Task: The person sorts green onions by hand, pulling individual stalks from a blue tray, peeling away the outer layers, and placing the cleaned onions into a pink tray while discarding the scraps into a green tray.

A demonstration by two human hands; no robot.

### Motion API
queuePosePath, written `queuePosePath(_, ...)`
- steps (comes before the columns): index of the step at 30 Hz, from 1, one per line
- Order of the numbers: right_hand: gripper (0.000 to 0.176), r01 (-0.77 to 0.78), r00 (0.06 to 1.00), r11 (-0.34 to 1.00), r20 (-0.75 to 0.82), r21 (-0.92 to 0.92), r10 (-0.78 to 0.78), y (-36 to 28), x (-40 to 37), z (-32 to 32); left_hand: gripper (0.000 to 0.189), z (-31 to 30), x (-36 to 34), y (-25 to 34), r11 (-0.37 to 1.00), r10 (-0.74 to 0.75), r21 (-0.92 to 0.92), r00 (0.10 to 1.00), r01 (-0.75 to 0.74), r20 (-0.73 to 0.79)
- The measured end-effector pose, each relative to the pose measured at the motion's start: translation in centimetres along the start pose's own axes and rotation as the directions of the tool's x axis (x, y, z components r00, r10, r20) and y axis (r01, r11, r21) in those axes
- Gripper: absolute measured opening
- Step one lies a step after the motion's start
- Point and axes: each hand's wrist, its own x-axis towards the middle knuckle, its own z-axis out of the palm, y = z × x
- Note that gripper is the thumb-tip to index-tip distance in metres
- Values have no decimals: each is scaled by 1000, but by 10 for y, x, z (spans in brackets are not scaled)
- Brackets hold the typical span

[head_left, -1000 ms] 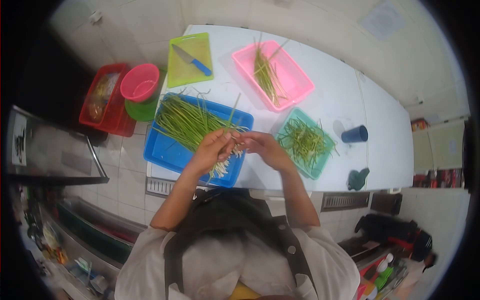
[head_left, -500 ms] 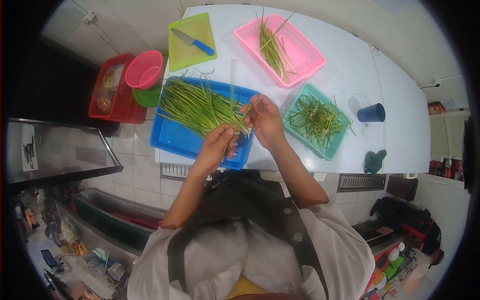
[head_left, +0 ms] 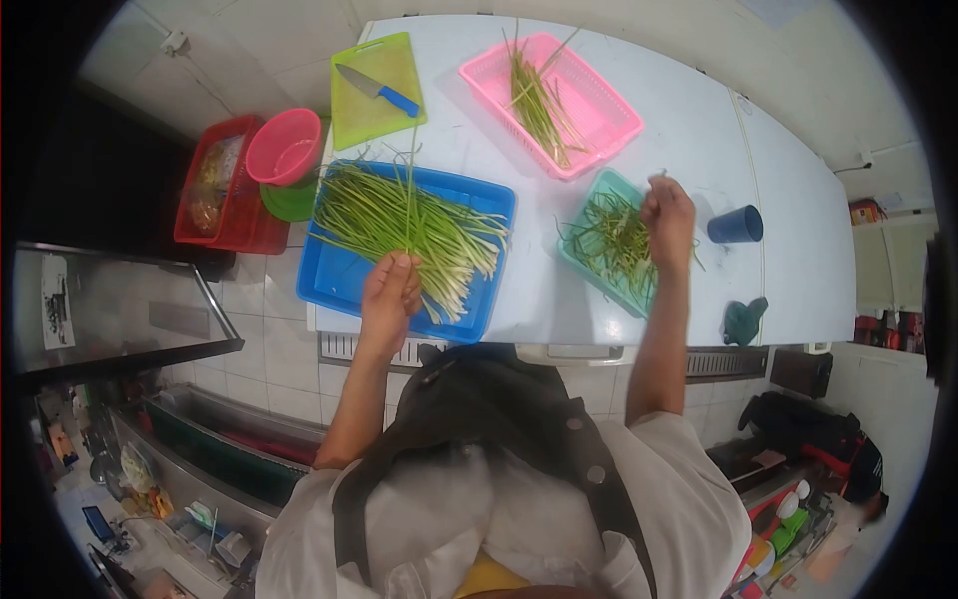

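Note:
My left hand (head_left: 392, 288) is closed on a spring onion (head_left: 410, 195), whose green leaves point up and away from me. Beneath it, a thick bunch of spring onions (head_left: 439, 235) lies in a blue tray (head_left: 327, 278), white ends toward the lower right. My right hand (head_left: 667, 212) is held over a mint-green basket (head_left: 602, 265) of loose green trimmings (head_left: 614, 235). Its fingers are pinched together, with a tiny blurred bit at the fingertips that I cannot make out. Part of the basket is hidden behind this hand and forearm.
A pink basket (head_left: 619, 105) at the back holds thin green stalks (head_left: 539, 100). To its left, a knife (head_left: 377, 90) rests on a green cutting board (head_left: 349, 125). A dark blue cup (head_left: 735, 225) and a dark green cloth (head_left: 745, 321) are on the right. Red crates (head_left: 261, 235) stand beyond the left edge.
My right hand has moved right, from the bunch to above the mint-green basket. My left hand has shifted left and slightly down with a spring onion, leaving the bunch's white ends in view.

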Motion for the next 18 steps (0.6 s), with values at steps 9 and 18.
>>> queuePosePath(9,36,264,868,774,491,-575,69,21,-56,60,26,42,29,-12,952,118,271,988,-140,96)
queuePosePath(18,19,306,835,904,541,-299,-104,41,30,130,48,41,13,-62,889,60,423,960,-176,273)
